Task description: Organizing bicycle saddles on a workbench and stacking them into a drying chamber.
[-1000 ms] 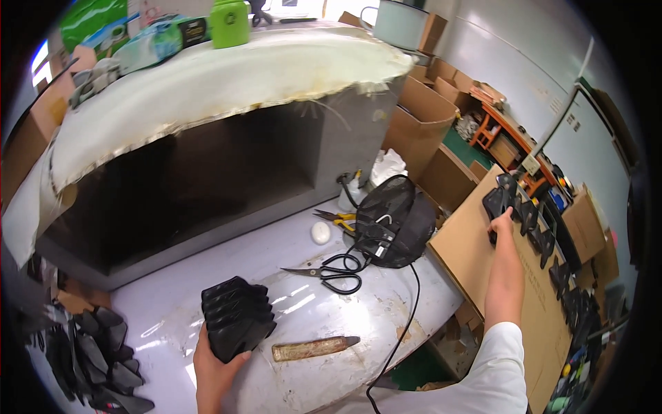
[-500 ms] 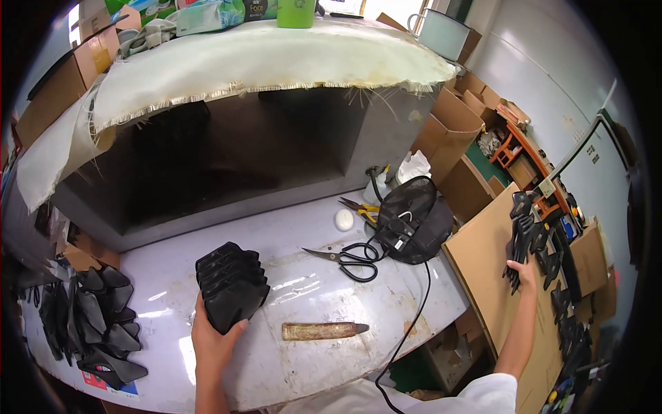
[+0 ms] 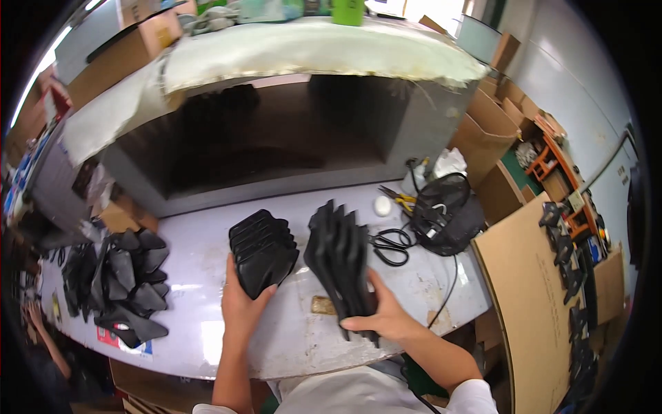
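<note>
My left hand (image 3: 243,297) is closed around the lower end of a stack of black folded shoe-upper-like pieces (image 3: 263,255), held above the white table (image 3: 193,265). To its right, my right hand (image 3: 386,314) grips a second bundle of similar black pieces (image 3: 338,259), upright, slightly tilted and blurred. The two bundles are close together but apart. Behind the right bundle lies a worn hand tool (image 3: 321,305), mostly hidden. Black-handled scissors (image 3: 394,247) rest just beyond that bundle, their blades covered by it.
More black pieces (image 3: 124,279) are piled at the left. A grey open-fronted box (image 3: 427,131) stands behind, covered with white cloth. Pliers (image 3: 400,197), a white round object (image 3: 382,205) and a black mesh bag (image 3: 448,214) lie right. Cardboard (image 3: 517,297) borders the table. Another person's hand (image 3: 34,314) shows lower left.
My right hand has brought its bundle from the cardboard at the right to over the table, beside the left stack. The view has shifted, and the left stack stays in my left hand.
</note>
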Available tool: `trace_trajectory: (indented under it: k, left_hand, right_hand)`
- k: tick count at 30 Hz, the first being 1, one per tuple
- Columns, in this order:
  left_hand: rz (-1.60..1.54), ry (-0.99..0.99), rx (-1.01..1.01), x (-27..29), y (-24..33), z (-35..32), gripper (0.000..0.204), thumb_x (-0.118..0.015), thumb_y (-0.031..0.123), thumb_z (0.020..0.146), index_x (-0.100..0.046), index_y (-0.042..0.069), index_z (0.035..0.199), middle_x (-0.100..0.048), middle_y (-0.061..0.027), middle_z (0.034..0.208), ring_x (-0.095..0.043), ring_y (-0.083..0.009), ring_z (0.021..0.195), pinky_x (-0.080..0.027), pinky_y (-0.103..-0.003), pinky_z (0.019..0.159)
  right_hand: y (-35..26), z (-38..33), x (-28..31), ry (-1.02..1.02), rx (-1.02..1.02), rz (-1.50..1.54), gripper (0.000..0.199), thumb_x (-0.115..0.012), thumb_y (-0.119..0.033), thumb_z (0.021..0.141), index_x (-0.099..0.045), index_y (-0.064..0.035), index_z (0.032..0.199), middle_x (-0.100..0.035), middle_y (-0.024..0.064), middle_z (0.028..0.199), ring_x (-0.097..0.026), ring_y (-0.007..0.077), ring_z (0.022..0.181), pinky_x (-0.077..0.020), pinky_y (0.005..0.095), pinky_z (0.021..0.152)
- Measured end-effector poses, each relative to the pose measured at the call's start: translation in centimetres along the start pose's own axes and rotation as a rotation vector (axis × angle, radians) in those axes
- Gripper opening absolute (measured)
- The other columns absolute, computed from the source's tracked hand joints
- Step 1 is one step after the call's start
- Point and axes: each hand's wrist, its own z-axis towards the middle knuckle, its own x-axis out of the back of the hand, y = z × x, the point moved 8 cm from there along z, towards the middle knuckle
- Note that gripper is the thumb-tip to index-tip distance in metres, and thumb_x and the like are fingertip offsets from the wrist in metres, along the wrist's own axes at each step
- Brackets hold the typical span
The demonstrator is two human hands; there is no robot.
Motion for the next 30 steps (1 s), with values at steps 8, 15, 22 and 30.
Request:
trace_trajectory:
  k: [8, 15, 22, 30]
  left_hand:
    - [-0.639, -0.097, -0.135, 1.0, -0.6, -1.5, 0.075, -0.048, 0.038, 0.108, -0.018, -0.005, 0.161, -0.036, -0.0224, 0.159, -0.036, -0.0306, 0.147, -0.027, -0.038, 0.121]
    - [-0.326, -0.084, -0.109, 2.7, 1.8, -2.4, 0.142, -0.093, 0.036, 0.07, 0.009, -0.01, 0.158, -0.033, -0.033, 0.156, -0.037, -0.0407, 0.145, -0.031, -0.045, 0.12]
    - [0.013, -0.041, -0.188, 1.1, 1.1, -3.3, 0.137, -0.088, 0.035, 0.07, 0.006, -0.011, 0.158, -0.033, -0.0386, 0.151, -0.039, -0.052, 0.138, -0.033, -0.051, 0.118]
    - [-0.14, -0.182, -0.138, 1.7, -0.9, -2.3, 0.143, -0.088, 0.03, 0.069, 0.017, -0.005, 0.159, -0.026, -0.0354, 0.158, -0.032, -0.0418, 0.149, -0.027, -0.042, 0.122]
  right_hand:
    - [6.6, 4.5, -10.4, -0.002, 0.45, -0.7, 0.131, -0.086, -0.013, 0.084, 0.021, 0.0023, 0.158, -0.05, 0.024, 0.143, -0.062, 0.0257, 0.115, -0.0503, 0.0348, 0.101]
    - [3.8, 4.2, -10.9, -0.325, 0.01, -0.995, 0.112, -0.069, -0.05, 0.094, 0.0, 0.0124, 0.157, -0.059, 0.0345, 0.126, -0.07, 0.0354, 0.097, -0.0556, 0.0406, 0.08]
    - [1.5, 2.3, -7.1, -0.285, 0.297, -1.207, 0.049, -0.064, -0.033, 0.099, -0.06, 0.0062, 0.128, -0.067, 0.0262, 0.113, -0.069, 0.043, 0.096, -0.0559, 0.0463, 0.082]
    - [-3.0, 10.8, 1.5, 0.186, 0.402, -0.91, 0.042, -0.067, -0.02, 0.098, -0.059, 0.0036, 0.132, -0.067, 0.0222, 0.125, -0.065, 0.0334, 0.118, -0.05, 0.0414, 0.102]
